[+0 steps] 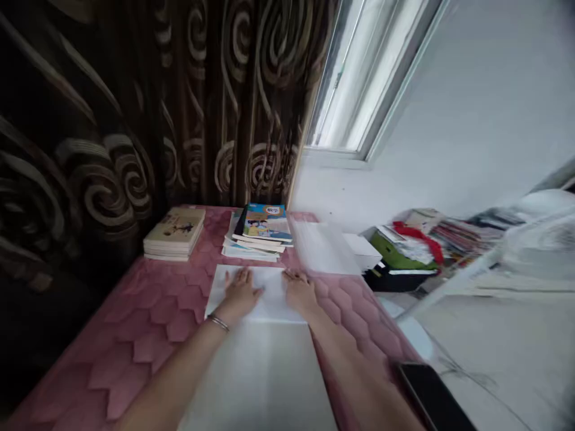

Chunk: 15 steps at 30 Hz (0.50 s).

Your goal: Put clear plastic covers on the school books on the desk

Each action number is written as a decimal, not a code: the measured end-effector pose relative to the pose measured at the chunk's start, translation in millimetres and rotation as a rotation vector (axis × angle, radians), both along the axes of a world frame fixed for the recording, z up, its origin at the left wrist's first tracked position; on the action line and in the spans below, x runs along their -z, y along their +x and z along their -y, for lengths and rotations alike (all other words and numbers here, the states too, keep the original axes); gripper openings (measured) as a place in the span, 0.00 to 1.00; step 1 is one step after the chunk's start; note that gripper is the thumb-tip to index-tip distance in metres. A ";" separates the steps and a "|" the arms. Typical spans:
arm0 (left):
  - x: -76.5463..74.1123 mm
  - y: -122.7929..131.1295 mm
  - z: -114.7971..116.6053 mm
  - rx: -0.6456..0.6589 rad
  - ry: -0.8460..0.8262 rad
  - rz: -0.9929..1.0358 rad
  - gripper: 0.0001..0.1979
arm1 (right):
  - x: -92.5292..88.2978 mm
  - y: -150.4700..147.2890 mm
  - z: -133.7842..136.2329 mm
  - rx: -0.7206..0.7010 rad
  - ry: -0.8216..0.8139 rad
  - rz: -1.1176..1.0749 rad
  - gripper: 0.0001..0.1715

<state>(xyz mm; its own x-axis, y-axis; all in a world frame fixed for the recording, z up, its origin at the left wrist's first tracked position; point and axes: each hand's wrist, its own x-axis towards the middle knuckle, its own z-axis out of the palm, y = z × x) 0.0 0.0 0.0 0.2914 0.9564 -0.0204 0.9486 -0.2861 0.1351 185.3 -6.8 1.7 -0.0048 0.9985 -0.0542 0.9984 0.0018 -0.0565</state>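
A white sheet [265, 308] lies on the pink table between my two hands, with a fold or edge line running across it below them. My left hand [240, 293], with a bracelet at the wrist, rests flat on its left part, fingers spread. On its right edge lies my right hand [298, 290], palm down with the fingers stretched out and slightly blurred. A longer pale sheet part [260, 377] reaches from that line toward me, between my forearms. Neither hand grips anything that I can see.
A stack of beige books [175, 232] stands at the back left, and a pile of booklets [265, 224] at the back middle. White paper [326, 248] lies to their right. A dark phone [433, 395] is at the right edge. Beyond stands a box of clutter [399, 254].
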 end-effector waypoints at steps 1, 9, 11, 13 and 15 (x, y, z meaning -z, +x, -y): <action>0.5 -12.2 -3.8 -0.005 -0.011 -0.005 0.32 | -1.7 -0.5 -1.7 0.013 -0.008 -0.001 0.32; 4.9 -43.1 -13.3 -0.047 -0.021 -0.012 0.32 | -5.5 -75.7 -13.8 -0.167 0.052 -0.129 0.30; 5.1 -41.6 -12.2 -0.047 -0.021 -0.013 0.29 | -2.2 -100.9 -17.1 -0.263 0.019 -0.204 0.30; 5.0 -42.6 -11.9 -0.040 -0.030 -0.015 0.28 | 1.9 -113.1 -20.3 -0.285 -0.018 -0.247 0.32; 4.9 -44.8 -12.3 -0.038 -0.032 -0.012 0.29 | 5.4 -108.6 -22.1 -0.245 -0.040 -0.253 0.33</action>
